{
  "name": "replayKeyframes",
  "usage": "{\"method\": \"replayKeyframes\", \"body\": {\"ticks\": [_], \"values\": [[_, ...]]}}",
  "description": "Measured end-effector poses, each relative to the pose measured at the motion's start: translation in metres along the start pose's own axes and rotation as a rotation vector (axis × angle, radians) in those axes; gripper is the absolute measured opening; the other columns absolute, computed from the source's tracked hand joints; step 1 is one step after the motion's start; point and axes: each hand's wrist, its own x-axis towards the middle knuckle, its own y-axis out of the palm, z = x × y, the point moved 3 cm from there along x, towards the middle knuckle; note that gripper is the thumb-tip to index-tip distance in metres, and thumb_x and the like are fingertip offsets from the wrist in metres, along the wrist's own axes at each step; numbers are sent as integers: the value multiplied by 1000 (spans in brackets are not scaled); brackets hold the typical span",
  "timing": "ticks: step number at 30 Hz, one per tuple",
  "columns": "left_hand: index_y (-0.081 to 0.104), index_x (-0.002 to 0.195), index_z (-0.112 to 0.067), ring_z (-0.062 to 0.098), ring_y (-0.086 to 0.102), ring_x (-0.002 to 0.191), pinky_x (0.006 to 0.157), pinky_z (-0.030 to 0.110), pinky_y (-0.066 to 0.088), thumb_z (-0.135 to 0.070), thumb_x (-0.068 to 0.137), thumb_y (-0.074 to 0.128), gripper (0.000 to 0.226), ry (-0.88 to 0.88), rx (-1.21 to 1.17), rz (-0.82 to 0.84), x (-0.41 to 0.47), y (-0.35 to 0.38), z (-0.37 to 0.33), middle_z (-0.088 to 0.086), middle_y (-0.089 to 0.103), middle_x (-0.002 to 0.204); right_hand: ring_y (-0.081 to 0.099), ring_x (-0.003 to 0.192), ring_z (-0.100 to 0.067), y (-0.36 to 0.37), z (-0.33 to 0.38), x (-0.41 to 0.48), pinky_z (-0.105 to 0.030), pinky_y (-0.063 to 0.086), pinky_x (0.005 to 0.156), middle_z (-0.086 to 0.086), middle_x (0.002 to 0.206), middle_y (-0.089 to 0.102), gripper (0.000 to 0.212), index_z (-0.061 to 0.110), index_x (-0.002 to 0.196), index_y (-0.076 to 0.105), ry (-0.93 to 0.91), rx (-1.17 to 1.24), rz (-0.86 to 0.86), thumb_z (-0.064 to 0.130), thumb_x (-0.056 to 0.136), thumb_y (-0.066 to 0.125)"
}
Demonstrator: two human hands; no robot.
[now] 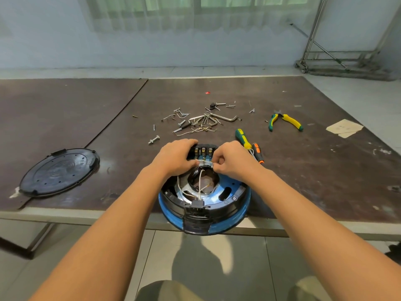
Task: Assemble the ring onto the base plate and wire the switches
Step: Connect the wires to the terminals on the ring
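Observation:
A round blue base plate [239, 210] with a black ring [173, 199] on it hangs partly over the table's front edge. A black switch block [203, 149] with brass terminals sits at its far side, and a black connector [196, 206] at its near side. White wires [200, 183] run across the metal centre. My left hand [176, 156] grips the ring's far left beside the switch block. My right hand [233, 160] pinches a white wire just below the terminals.
A black round cover [59, 172] lies at the left. Several loose screws, bolts and hex keys [199, 121] are scattered behind the base. Two screwdrivers [249, 143] lie to the right of my right hand, green-yellow pliers [284, 121] farther right, and a paper scrap [345, 128].

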Motion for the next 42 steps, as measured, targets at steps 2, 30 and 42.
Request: {"method": "replayKeyframes", "body": {"ticks": [2, 30, 42], "values": [[45, 142, -25, 22, 55, 122, 100, 42, 47, -42, 85, 68, 64, -5, -25, -4, 0, 0, 0, -1, 58, 137, 51, 66, -4, -1, -1, 0, -25, 44, 64, 15, 67, 54, 10, 27, 79, 71, -4, 9, -16, 22, 88, 70], [45, 145, -21, 25, 55, 126, 103, 49, 47, -35, 81, 78, 74, -78, -129, 28, 0, -4, -4, 4, 58, 140, 57, 70, -10, 1, 1, 1, -22, 39, 59, 5, 78, 63, 10, 25, 79, 69, 5, -132, 52, 21, 88, 69], [46, 144, -23, 24, 55, 125, 102, 49, 48, -32, 80, 79, 73, -98, -135, 20, -2, -5, -5, 3, 58, 138, 63, 81, -15, 1, 5, 1, -29, 53, 71, 2, 89, 69, 10, 20, 94, 76, -10, -178, 32, 22, 92, 66]]}}
